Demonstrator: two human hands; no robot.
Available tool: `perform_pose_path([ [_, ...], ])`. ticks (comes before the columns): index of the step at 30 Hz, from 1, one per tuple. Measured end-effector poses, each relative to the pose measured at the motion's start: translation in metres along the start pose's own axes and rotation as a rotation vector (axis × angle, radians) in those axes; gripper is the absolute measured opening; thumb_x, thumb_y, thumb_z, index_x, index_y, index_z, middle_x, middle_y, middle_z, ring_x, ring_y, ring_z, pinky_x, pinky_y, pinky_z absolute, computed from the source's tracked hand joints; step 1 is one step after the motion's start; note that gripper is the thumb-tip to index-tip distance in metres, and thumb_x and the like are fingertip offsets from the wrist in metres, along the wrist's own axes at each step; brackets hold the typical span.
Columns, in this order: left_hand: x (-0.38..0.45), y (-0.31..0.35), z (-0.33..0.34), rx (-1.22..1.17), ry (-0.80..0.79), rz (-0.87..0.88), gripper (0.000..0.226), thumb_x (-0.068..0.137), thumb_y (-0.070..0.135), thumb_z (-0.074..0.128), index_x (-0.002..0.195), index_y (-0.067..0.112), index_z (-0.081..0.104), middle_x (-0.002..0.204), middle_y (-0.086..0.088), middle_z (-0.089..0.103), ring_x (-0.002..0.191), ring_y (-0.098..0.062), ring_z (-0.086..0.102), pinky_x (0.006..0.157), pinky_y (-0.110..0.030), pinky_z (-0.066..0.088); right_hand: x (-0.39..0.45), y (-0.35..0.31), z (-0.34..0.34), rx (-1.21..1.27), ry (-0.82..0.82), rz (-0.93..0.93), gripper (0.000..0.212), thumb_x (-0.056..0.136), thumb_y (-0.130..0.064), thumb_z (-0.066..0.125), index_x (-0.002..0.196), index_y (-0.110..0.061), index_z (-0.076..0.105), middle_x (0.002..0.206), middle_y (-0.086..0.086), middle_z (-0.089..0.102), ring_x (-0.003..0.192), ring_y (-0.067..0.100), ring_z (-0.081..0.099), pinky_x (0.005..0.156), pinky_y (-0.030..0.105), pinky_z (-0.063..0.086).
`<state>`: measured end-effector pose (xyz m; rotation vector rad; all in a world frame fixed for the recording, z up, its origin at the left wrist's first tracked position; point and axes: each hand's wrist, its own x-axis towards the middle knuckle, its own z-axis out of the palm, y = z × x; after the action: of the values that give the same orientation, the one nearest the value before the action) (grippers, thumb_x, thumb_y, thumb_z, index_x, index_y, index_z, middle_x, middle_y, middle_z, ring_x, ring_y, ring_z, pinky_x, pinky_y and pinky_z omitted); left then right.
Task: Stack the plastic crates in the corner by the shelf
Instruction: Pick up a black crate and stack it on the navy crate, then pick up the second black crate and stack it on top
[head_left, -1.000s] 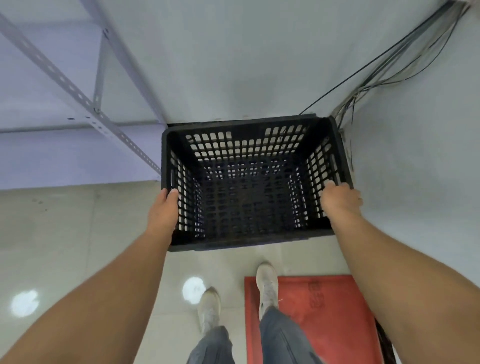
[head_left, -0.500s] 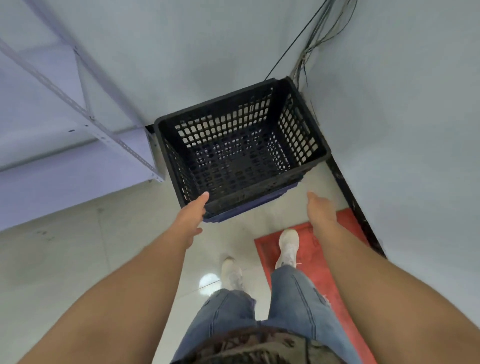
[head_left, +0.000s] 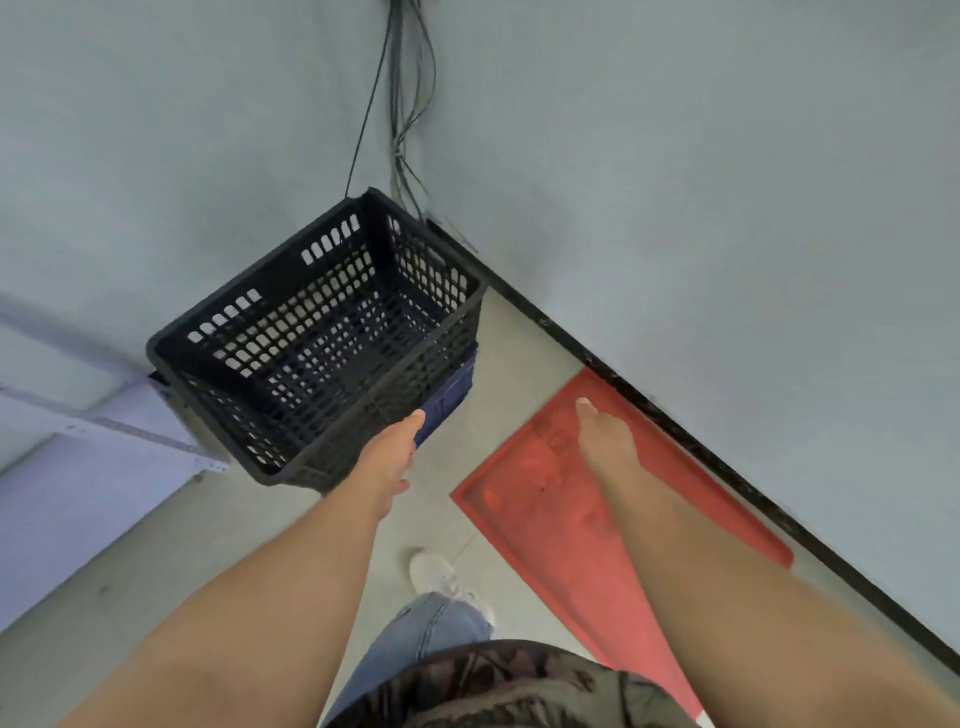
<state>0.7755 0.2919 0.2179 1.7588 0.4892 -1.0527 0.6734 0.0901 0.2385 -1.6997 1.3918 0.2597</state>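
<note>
i've let go of the black crate (head_left: 317, 343); a second ago both hands gripped its rim. now it sits on the blue crate (head_left: 451, 391) in the corner beside the shelf (head_left: 119, 431). my left hand (head_left: 388, 457) and right hand (head_left: 605, 434) hang flat and empty, so this stack looks done.

Single head-worn wide-angle view, looking steeply down and forward, close over the hands, towards the room's corner.

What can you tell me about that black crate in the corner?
The black plastic lattice crate is open-topped, empty and upright, its walls and floor pierced by rows of small slots under a solid rim. It sits on a dark blue crate in the wall corner, beside a pale metal shelf. The person's open left hand is beside its near wall; contact is unclear.
</note>
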Motion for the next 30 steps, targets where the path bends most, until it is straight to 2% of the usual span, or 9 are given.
perform_pose_path([
  [3, -0.023, -0.009, 0.037, 0.082, -0.067, 0.042, 0.059, 0.092, 0.05, 0.046, 0.141, 0.018, 0.039, 0.143, -0.005, 0.045, 0.124, -0.023, 0.047, 0.095, -0.04, 0.04, -0.014, 0.04, -0.035, 0.074, 0.044, 0.016, 0.05, 0.102, -0.036, 0.03, 0.071, -0.005, 0.054, 0.08, 0.011, 0.056, 0.088, 0.028, 0.051, 0.079, 0.033, 0.037],
  [5, -0.04, -0.02, 0.066, 0.136, -0.114, 0.064, 0.058, 0.092, 0.047, 0.047, 0.141, 0.016, 0.039, 0.143, -0.006, 0.045, 0.124, -0.024, 0.048, 0.096, -0.04, 0.041, -0.025, 0.074, -0.058, 0.148, 0.092, 0.051, 0.049, 0.101, -0.037, 0.032, 0.062, -0.009, 0.046, 0.074, 0.008, 0.05, 0.082, 0.026, 0.048, 0.074, 0.032, 0.036],
  [11, -0.109, -0.07, 0.155, 0.306, -0.242, 0.091, 0.058, 0.094, 0.043, 0.046, 0.141, 0.01, 0.037, 0.144, -0.011, 0.043, 0.128, -0.027, 0.045, 0.102, -0.043, 0.039, -0.073, 0.199, -0.124, 0.422, 0.174, 0.16, 0.052, 0.099, -0.038, 0.036, 0.101, 0.006, 0.064, 0.105, 0.024, 0.063, 0.1, 0.038, 0.06, 0.088, 0.041, 0.044],
  [14, -0.136, -0.103, 0.198, 0.395, -0.321, 0.11, 0.057, 0.094, 0.044, 0.045, 0.142, 0.014, 0.037, 0.144, -0.011, 0.043, 0.127, -0.027, 0.046, 0.097, -0.041, 0.04, -0.106, 0.268, -0.155, 0.538, 0.25, 0.227, 0.044, 0.099, -0.038, 0.036, 0.091, -0.003, 0.061, 0.099, 0.022, 0.06, 0.091, 0.034, 0.058, 0.077, 0.035, 0.039],
  [17, -0.164, -0.132, 0.243, 0.44, -0.396, 0.15, 0.054, 0.094, 0.043, 0.045, 0.141, 0.017, 0.039, 0.139, -0.012, 0.047, 0.118, -0.026, 0.052, 0.09, -0.039, 0.043, -0.133, 0.335, -0.178, 0.674, 0.354, 0.305, 0.04, 0.097, -0.039, 0.039, 0.093, -0.006, 0.061, 0.1, 0.016, 0.059, 0.1, 0.036, 0.061, 0.078, 0.037, 0.04],
  [21, -0.201, -0.171, 0.296, 0.506, -0.498, 0.214, 0.038, 0.092, 0.035, 0.053, 0.126, 0.016, 0.051, 0.114, -0.007, 0.06, 0.095, -0.02, 0.06, 0.068, -0.031, 0.049, -0.174, 0.403, -0.205, 0.858, 0.463, 0.375, 0.025, 0.092, -0.029, 0.044, 0.084, -0.007, 0.054, 0.082, 0.011, 0.052, 0.08, 0.028, 0.054, 0.071, 0.036, 0.037],
  [25, -0.234, -0.197, 0.349, 0.612, -0.605, 0.278, 0.025, 0.091, 0.024, 0.056, 0.115, 0.018, 0.056, 0.099, -0.003, 0.06, 0.077, -0.015, 0.06, 0.054, -0.026, 0.05, -0.209, 0.458, -0.222, 1.075, 0.565, 0.447, 0.017, 0.09, -0.021, 0.048, 0.079, -0.009, 0.054, 0.077, 0.007, 0.05, 0.075, 0.025, 0.053, 0.067, 0.034, 0.038],
  [28, -0.254, -0.211, 0.393, 0.704, -0.688, 0.308, 0.023, 0.09, 0.022, 0.059, 0.113, 0.022, 0.057, 0.102, 0.0, 0.059, 0.085, -0.016, 0.059, 0.06, -0.029, 0.051, -0.23, 0.49, -0.233, 1.184, 0.654, 0.488, 0.014, 0.09, -0.026, 0.053, 0.081, -0.017, 0.058, 0.089, 0.01, 0.059, 0.083, 0.026, 0.058, 0.072, 0.036, 0.044],
  [30, -0.266, -0.22, 0.423, 0.772, -0.756, 0.324, 0.025, 0.09, 0.022, 0.058, 0.114, 0.023, 0.057, 0.105, 0.001, 0.057, 0.097, -0.02, 0.057, 0.07, -0.035, 0.051, -0.239, 0.51, -0.238, 1.214, 0.714, 0.487, 0.016, 0.09, -0.025, 0.057, 0.095, -0.011, 0.064, 0.103, 0.019, 0.061, 0.097, 0.03, 0.06, 0.082, 0.039, 0.047],
])
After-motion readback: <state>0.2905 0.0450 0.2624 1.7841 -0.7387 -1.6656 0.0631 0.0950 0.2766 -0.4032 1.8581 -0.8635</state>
